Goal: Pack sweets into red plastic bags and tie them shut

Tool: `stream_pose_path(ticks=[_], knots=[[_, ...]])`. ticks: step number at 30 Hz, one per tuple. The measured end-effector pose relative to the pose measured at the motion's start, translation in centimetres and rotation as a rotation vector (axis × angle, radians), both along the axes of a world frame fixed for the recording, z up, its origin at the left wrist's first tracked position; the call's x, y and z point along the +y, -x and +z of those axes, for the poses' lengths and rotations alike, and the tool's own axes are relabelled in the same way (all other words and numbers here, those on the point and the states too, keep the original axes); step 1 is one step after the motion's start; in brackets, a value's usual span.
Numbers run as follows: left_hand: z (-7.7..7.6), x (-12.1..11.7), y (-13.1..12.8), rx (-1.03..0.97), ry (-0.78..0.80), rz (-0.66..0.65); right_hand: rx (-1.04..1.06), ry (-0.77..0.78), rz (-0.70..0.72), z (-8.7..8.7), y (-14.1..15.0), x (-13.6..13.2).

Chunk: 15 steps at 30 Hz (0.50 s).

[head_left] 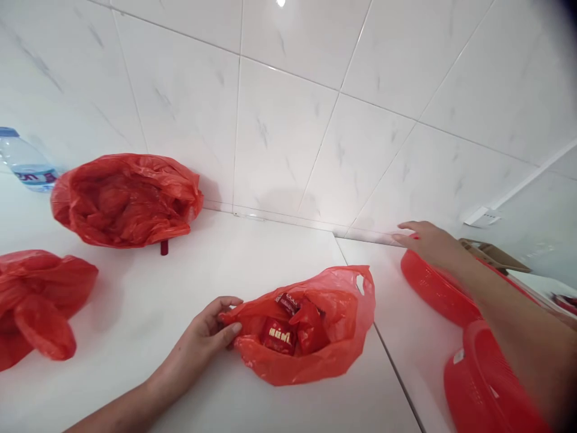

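My left hand [208,335] pinches the left edge of a thin red plastic bag [311,371] between thumb and fingers. The bag lies on the white tabletop with its mouth gaping. Inside are small dark-red wrapped packets [278,335], one with pale lettering, beside a bright red bundle [311,328]. Over on the right, my right hand [426,240] reaches across the far rim of a red plastic basin [433,285]. Its fingers are stretched out and apart, and nothing shows in them. Part of that basin is hidden beneath my forearm.
Two more red plastic bags, one full-looking [128,201] by the wall and one crumpled [42,304], occupy the left. Behind them stands a water bottle [29,165]. A second red basin [487,385] is at the lower right, a brown tray [493,254] farther back. Tiled wall [288,132] bounds the table.
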<state>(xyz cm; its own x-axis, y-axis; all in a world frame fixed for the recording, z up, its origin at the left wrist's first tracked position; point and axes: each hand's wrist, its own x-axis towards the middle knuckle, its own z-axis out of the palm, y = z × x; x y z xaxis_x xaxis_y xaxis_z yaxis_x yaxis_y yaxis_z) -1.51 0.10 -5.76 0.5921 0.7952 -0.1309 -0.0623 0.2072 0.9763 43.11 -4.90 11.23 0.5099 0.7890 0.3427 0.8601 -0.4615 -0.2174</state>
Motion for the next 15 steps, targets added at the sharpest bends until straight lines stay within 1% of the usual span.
stream_pose_path(ticks=[1, 2, 4, 6, 7, 9, 11, 13, 15], knots=[[0.2, -0.2, 0.0, -0.015, -0.002, -0.013, 0.001, 0.052, 0.054, 0.2, 2.6, 0.0], [0.4, -0.3, 0.0, -0.029, -0.005, -0.022, -0.020, 0.147, 0.115, 0.3, 5.2, -0.1], [0.8, -0.6, 0.0, -0.028, -0.015, -0.033, -0.022, 0.286, 0.179, 0.2, 9.9, -0.8], [1.1, -0.9, 0.2, 0.005, -0.034, -0.024, -0.031, 0.380, 0.176, -0.6, 13.4, -1.9], [1.3, -1.0, 0.3, 0.019, -0.041, -0.020, -0.009, 0.400, 0.158, -1.2, 14.5, -2.4], [1.6, -0.9, 0.3, 0.020, -0.040, -0.012, 0.105, 0.396, 0.120, -2.8, 15.7, -3.3], [2.3, -0.5, 0.2, -0.012, -0.015, 0.013, 0.266, 0.361, 0.111, -4.4, 16.0, -3.8], [3.8, 0.5, -0.3, -0.075, 0.009, 0.069, 0.396, 0.307, 0.120, -5.2, 15.9, -3.9], [6.2, 1.7, -0.8, -0.181, -0.016, 0.140, 0.486, 0.195, 0.126, -4.9, 15.7, -3.8]])
